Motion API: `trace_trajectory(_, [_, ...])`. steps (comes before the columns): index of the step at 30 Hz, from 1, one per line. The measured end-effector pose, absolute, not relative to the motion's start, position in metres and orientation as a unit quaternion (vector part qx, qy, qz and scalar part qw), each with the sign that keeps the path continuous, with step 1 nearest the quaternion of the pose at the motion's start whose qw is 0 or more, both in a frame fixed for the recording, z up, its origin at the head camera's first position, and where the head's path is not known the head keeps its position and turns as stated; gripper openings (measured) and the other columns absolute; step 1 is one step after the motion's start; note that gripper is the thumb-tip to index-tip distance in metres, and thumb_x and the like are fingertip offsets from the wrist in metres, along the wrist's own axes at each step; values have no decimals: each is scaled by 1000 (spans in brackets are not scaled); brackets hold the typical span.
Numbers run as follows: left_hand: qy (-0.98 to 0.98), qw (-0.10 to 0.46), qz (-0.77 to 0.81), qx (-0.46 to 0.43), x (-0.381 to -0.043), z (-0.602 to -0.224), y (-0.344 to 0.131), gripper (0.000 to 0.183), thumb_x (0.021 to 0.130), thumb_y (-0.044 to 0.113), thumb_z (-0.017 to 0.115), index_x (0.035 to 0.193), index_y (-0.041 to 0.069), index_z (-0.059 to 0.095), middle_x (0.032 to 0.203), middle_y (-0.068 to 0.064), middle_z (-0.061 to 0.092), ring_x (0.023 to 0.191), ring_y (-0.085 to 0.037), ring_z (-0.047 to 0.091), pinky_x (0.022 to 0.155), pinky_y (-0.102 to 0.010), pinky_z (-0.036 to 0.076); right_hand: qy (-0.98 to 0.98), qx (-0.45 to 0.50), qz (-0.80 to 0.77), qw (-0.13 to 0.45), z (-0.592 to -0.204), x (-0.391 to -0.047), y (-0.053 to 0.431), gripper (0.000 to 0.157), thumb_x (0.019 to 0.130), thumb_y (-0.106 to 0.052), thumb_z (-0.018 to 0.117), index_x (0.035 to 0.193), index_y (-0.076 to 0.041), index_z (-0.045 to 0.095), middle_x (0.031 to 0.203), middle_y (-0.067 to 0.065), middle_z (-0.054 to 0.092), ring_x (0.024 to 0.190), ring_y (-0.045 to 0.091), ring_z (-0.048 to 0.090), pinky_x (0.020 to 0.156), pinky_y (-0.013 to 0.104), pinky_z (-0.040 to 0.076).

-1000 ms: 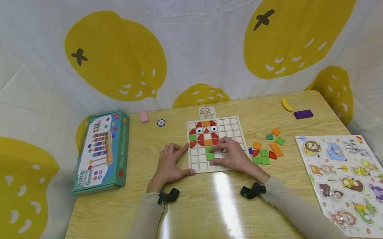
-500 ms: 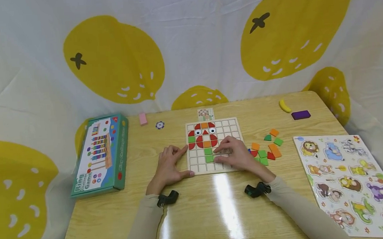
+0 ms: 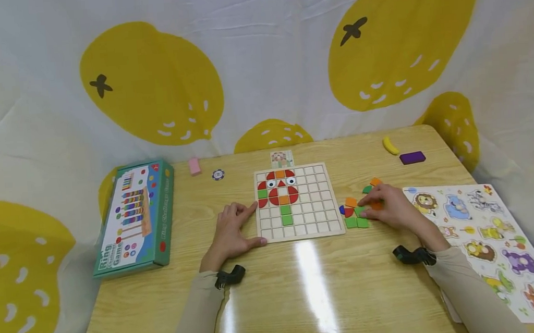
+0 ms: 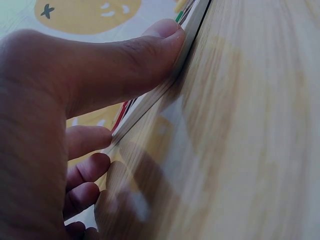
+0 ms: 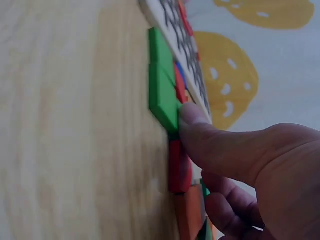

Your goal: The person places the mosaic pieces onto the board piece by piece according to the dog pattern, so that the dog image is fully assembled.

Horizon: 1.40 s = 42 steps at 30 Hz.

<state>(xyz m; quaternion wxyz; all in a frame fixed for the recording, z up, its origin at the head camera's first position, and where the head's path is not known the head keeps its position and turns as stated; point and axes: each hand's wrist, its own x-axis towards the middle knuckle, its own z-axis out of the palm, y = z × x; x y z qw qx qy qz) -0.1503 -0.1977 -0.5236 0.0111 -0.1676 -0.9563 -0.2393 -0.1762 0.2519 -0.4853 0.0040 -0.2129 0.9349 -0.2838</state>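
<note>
A wooden grid board (image 3: 318, 210) lies mid-table, bearing red, orange, green and eye-marked tiles. Two green tiles (image 3: 286, 214) form a short column below the orange one. My left hand (image 3: 231, 233) rests at the board's left side, with index finger and thumb spread against its edge; the left wrist view shows the thumb on that edge. Right of the board, my right hand (image 3: 389, 208) reaches into the loose tiles. Its thumb and fingertips are apart beside a green tile (image 3: 360, 211). In the right wrist view the thumb is by green tiles (image 5: 164, 92); fingers partly hide the pile.
A pattern card (image 3: 281, 159) lies behind the board. At left are a boxed ring game (image 3: 132, 219), a pink block (image 3: 194, 166) and a chip (image 3: 218, 174). At right are a toy banana (image 3: 390, 146), a purple block (image 3: 412, 157) and an animal puzzle (image 3: 484, 233) beneath the right forearm.
My right hand has left the green tiles on the board and moved right to the loose pile. The left hand stays at the board's edge. The head view has shifted slightly.
</note>
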Motion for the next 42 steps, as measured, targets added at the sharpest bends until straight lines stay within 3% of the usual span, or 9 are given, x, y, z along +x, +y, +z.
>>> trace_trajectory(4, [-956,11,-240,-169,-150,-524,-199,103,66,73,75,152,29,40,118,-3,44,105,-21,37,88,-41,28,938,-198,-283,20,-488,-176,251,16,81,-25,83,94,-18,76,93,0,66,89,21,59,79,41,45])
trace_trajectory(8, [-955,9,-242,-171,-149,-525,-199,103,66,73,75,152,29,40,118,-3,44,105,-21,37,88,-41,29,937,-187,-295,17,-486,-178,247,13,86,-22,78,93,-15,70,85,-2,65,78,16,59,71,34,47])
trace_trajectory(12, [-955,10,-242,-169,-150,-524,-198,102,66,73,75,152,29,41,117,-3,44,105,-21,37,89,-41,28,915,-196,-353,18,-482,-179,234,17,96,-19,67,110,-11,65,84,1,65,72,17,60,64,27,47])
trace_trajectory(16, [-956,2,-244,-163,-150,-523,-198,103,66,72,76,152,31,40,118,-2,43,105,-21,36,91,-40,28,874,-212,-432,58,-474,-178,206,24,101,-17,58,123,-9,65,90,10,66,72,25,59,62,28,47])
trace_trajectory(22, [-956,-5,-245,-160,-150,-524,-199,103,65,74,75,152,32,39,117,-1,42,105,-20,36,91,-40,28,844,-217,-482,83,-488,-171,149,25,89,-22,74,112,-15,67,88,4,67,73,20,61,64,26,49])
trace_trajectory(25, [-955,-1,-250,-161,-150,-524,-199,103,65,73,75,152,31,40,116,-1,42,104,-20,36,90,-39,28,841,-236,-481,76,-500,-168,126,30,81,-29,82,106,-20,68,84,-4,65,70,14,59,62,25,48])
trace_trajectory(33, [-955,7,-248,-166,-149,-522,-197,102,66,73,76,151,29,41,117,-2,44,104,-20,37,90,-41,29,868,-263,-420,26,-506,-157,92,38,65,-37,92,95,-21,75,81,-4,64,69,11,55,65,25,43])
trace_trajectory(37, [-955,8,-247,-165,-149,-521,-196,102,66,71,77,151,29,41,118,-3,44,105,-21,37,90,-41,29,876,-269,-400,13,-506,-154,90,37,66,-38,92,95,-21,76,82,-5,64,72,11,56,67,26,44])
trace_trajectory(42, [-955,4,-251,-160,-149,-521,-197,102,65,71,77,151,30,41,117,-2,44,105,-20,37,90,-40,28,871,-285,-400,-6,-508,-155,90,25,73,-30,88,93,-19,78,82,-6,65,74,8,60,68,25,47])
